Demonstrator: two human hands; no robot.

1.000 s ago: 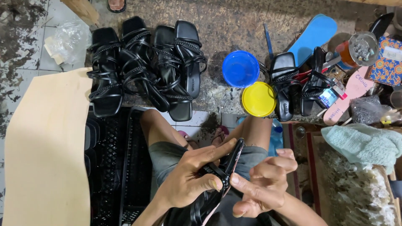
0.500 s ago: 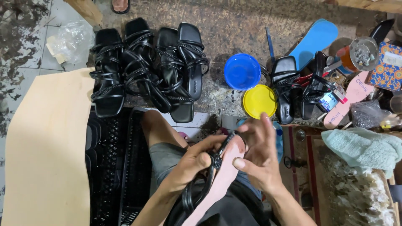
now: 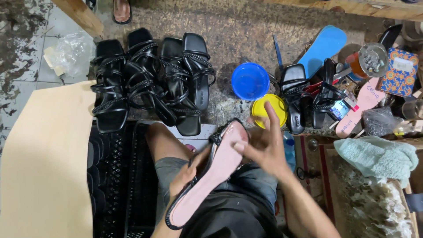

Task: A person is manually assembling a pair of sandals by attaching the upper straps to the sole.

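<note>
Over lap: left hand (image 3: pixel 187 176) grips pink-soled sandal (image 3: pixel 207 176); right hand (image 3: pixel 264 147) open on it; blue bowl (image 3: pixel 250 81) contents unclear.

A flat patterned box (image 3: pixel 398 72) in blue, orange and white, with a pale label on its top, lies at the far right of the surface. A small blue-and-white packet (image 3: pixel 339 109) rests among the sandals. A crumpled clear plastic bag (image 3: pixel 70 53) lies on the floor tiles at left.
</note>
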